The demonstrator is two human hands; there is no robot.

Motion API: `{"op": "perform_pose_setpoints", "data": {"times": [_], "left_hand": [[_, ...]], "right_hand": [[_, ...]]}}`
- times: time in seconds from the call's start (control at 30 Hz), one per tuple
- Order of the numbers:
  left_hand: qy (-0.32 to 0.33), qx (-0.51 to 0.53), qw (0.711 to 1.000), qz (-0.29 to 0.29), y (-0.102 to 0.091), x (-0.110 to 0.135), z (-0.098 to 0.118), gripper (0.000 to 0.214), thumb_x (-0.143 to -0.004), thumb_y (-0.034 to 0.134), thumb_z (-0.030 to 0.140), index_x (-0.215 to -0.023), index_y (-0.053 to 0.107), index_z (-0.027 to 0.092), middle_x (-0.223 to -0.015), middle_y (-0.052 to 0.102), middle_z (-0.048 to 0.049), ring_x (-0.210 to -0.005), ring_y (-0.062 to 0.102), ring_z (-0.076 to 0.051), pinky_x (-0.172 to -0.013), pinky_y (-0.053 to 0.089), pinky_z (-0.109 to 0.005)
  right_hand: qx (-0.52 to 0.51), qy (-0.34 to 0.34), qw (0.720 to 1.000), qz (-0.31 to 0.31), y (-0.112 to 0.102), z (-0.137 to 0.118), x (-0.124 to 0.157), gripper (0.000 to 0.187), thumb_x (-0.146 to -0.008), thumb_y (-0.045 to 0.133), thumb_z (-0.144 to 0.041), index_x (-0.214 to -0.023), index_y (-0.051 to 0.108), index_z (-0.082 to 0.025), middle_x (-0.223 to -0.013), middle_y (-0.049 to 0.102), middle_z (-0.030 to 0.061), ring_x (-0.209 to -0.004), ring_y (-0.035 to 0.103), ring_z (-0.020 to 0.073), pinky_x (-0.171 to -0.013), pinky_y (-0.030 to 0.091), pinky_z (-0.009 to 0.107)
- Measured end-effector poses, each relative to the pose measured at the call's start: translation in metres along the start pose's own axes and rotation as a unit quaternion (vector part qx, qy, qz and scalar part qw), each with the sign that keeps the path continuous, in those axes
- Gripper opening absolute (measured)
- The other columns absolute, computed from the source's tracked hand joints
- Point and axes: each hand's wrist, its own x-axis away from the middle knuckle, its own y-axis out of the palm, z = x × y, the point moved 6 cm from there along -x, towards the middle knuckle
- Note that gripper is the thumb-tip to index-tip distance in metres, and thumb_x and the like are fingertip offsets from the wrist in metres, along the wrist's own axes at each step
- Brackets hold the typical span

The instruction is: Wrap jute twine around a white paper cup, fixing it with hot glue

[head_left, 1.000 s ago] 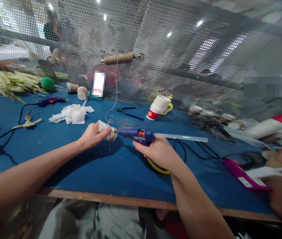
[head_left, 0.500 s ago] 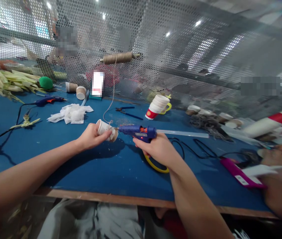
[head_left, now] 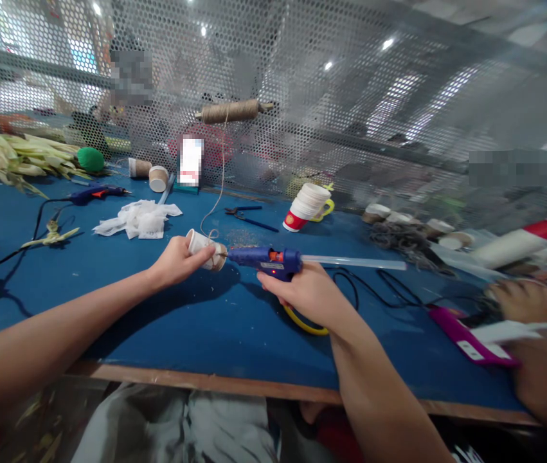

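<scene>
Left hand (head_left: 177,260) closed round a small white paper cup (head_left: 204,247), thumb on top, fingers underneath. The cup is tipped on its side just above the blue counter (head_left: 181,321), long axis roughly left-right, mouth to the left, brown-wrapped base to the right. Right hand (head_left: 309,292) fully wrapped on the grip of a blue hot-glue gun (head_left: 266,259), just right of the cup. The gun's long axis lines up with the cup's, nozzle pointing left at the base; touching or a hair apart, cannot tell. A clear glue stick (head_left: 355,262) juts out the gun's back, away from the cup. The left hand is on the cup; the right hand is held off it by the gun barrel. Thin brown twine (head_left: 222,173) rises from the cup to a twine spool (head_left: 229,111) on the perforated metal screen (head_left: 350,96) behind it. Stack of red-and-white paper cups (head_left: 306,206) behind-right of the cup, crumpled white cloth (head_left: 141,218) behind-left, another person's hand (head_left: 526,301) far right.
</scene>
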Motion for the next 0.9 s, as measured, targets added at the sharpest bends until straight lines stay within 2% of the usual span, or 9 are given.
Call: {"op": "perform_pose_setpoints", "data": {"times": [0.17, 0.5, 0.7, 0.9], "left_hand": [[0.022, -0.027, 0.999, 0.006, -0.001, 0.000, 0.003, 0.033, -0.075, 0.053, 0.040, -0.066, 0.063, 0.010, -0.059, 0.062, -0.0041, -0.053, 0.053, -0.012, -0.049, 0.040, -0.021], [0.086, -0.091, 0.991, -0.052, 0.008, 0.006, 0.017, 0.035, -0.078, 0.046, 0.038, -0.064, 0.060, 0.010, -0.056, 0.056, -0.0029, -0.052, 0.047, -0.011, -0.049, 0.038, -0.020], [0.045, -0.056, 0.997, -0.007, 0.002, 0.003, 0.009, 0.034, -0.075, 0.051, 0.040, -0.059, 0.059, 0.011, -0.051, 0.054, -0.0012, -0.048, 0.046, -0.010, -0.044, 0.035, -0.020], [0.012, -0.019, 1.000, 0.011, -0.001, -0.001, 0.001, 0.032, -0.073, 0.053, 0.040, -0.064, 0.063, 0.010, -0.054, 0.061, -0.0036, -0.051, 0.052, -0.012, -0.046, 0.038, -0.020]], "right_hand": [[-0.005, 0.006, 1.000, 0.007, 0.000, 0.001, 0.000, 0.024, -0.070, 0.054, -0.032, -0.051, 0.053, -0.018, -0.037, 0.048, -0.0035, -0.038, 0.048, 0.0110, -0.044, 0.039, 0.023], [0.007, 0.026, 0.999, 0.018, -0.004, 0.003, -0.003, 0.024, -0.070, 0.054, -0.032, -0.052, 0.053, -0.017, -0.038, 0.050, -0.0016, -0.037, 0.049, 0.0115, -0.047, 0.041, 0.024], [0.004, 0.018, 1.000, 0.019, -0.003, 0.002, -0.001, 0.024, -0.070, 0.054, -0.034, -0.052, 0.053, -0.017, -0.039, 0.051, -0.0015, -0.039, 0.051, 0.0123, -0.046, 0.041, 0.024], [0.014, -0.003, 1.000, 0.005, 0.001, 0.000, 0.000, 0.025, -0.071, 0.053, -0.034, -0.051, 0.053, -0.018, -0.037, 0.049, -0.0032, -0.038, 0.049, 0.0116, -0.045, 0.038, 0.024]]}}
